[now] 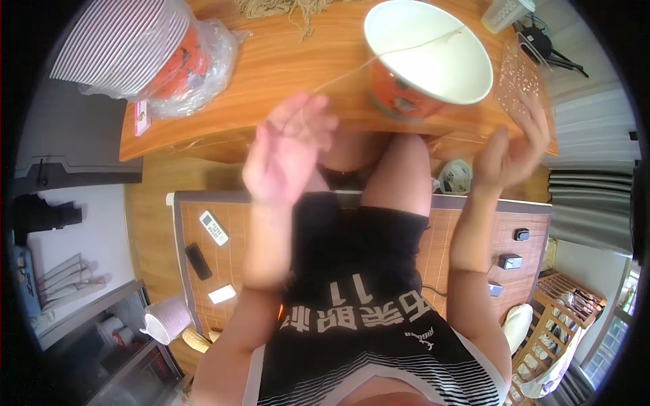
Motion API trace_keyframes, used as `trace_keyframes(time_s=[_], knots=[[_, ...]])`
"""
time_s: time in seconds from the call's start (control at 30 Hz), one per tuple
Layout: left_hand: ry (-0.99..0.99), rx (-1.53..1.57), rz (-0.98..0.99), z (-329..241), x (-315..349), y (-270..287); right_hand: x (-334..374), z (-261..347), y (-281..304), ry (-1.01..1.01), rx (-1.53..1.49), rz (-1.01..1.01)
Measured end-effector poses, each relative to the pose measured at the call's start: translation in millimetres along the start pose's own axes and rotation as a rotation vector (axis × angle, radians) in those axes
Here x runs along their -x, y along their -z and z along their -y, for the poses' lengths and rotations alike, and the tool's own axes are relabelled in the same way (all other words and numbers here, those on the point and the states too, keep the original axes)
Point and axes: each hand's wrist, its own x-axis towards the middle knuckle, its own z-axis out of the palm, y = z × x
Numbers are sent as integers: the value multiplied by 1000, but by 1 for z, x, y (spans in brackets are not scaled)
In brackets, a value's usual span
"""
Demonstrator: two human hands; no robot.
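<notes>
A large paper bucket (399, 95), white inside and red-orange outside, stands at the table's front edge with its mouth up. A thin tan string (359, 70) runs over its rim and across its opening. The string's left end reaches my left hand (288, 152), which is raised palm up in front of the table; its fingers are curled round the string and smeared by motion. Right of the bucket, my right hand (511, 149) is raised apart from it, fingers spread, with nothing in it. Beyond its fingertips lies a pinkish patterned sheet (518, 78).
A plastic-wrapped stack of paper buckets (128, 47) lies at the table's left. A tangle of tan string (288, 8) lies at the far edge. A pale cup (504, 15) and a black object (536, 42) are far right. A mat-covered bed (440, 233) is behind my legs.
</notes>
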Motion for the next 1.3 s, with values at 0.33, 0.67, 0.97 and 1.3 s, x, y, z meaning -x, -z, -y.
trace_keyframes(time_s=[0.33, 0.67, 0.97, 1.3], knots=[[-56, 39, -197, 8, -21, -33, 74, 132, -74, -1171, -1002, 370], [-114, -694, -338, -1, -24, -26, 54, 119, -60, -1033, -592, 498], [20, -1843, 277, 11, -37, -52, 12, 85, -31, -80, -139, 691], [-147, -1944, 355, 2, -55, -40, -4, 77, -22, -146, -93, 705]])
